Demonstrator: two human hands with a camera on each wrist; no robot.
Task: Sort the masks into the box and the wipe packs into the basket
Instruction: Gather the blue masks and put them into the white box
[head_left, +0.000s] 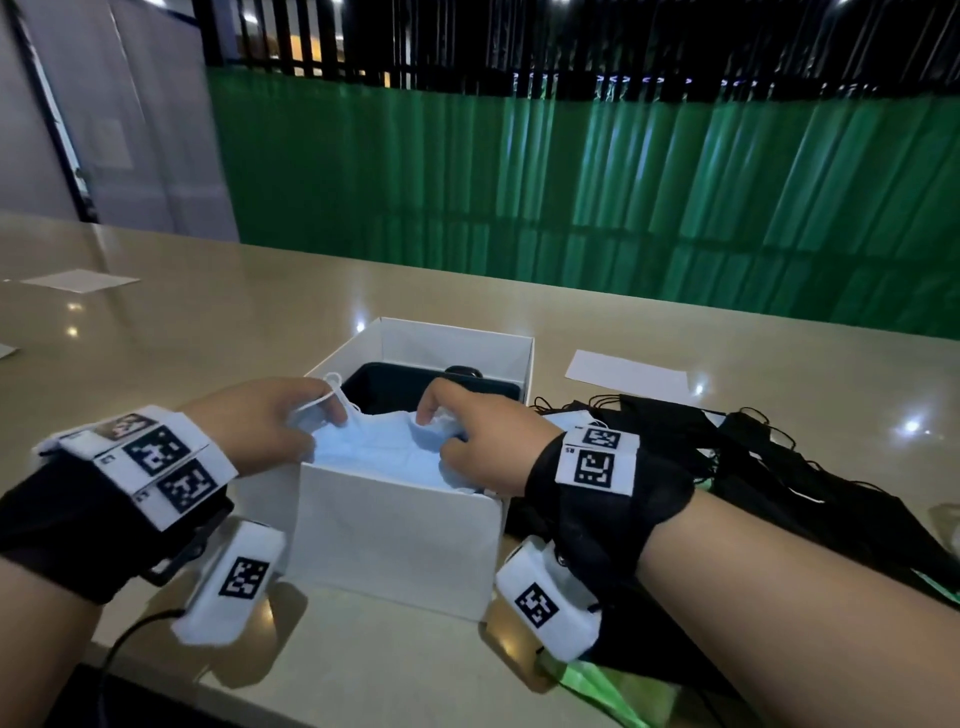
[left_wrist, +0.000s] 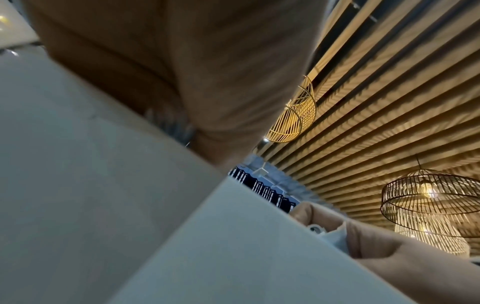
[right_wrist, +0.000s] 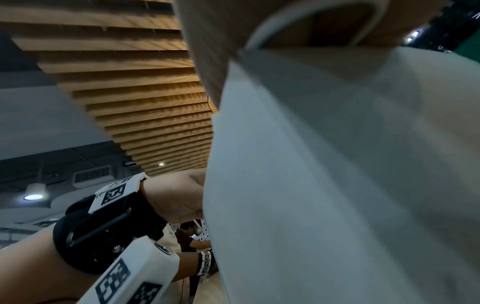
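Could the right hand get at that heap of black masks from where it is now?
Probably yes. The right hand is busy pinching the blue mask over the white box, but the black masks lie on the table just beside that wrist with nothing between them. It would have to let go first.

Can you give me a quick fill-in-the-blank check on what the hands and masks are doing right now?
1. Both hands, left hand and right hand, hold a light ____ mask over the box.
2. The white box stands with its top ____.
3. The pile of black masks lies on the table to the ____ of the box.

Missing words: blue; open; right
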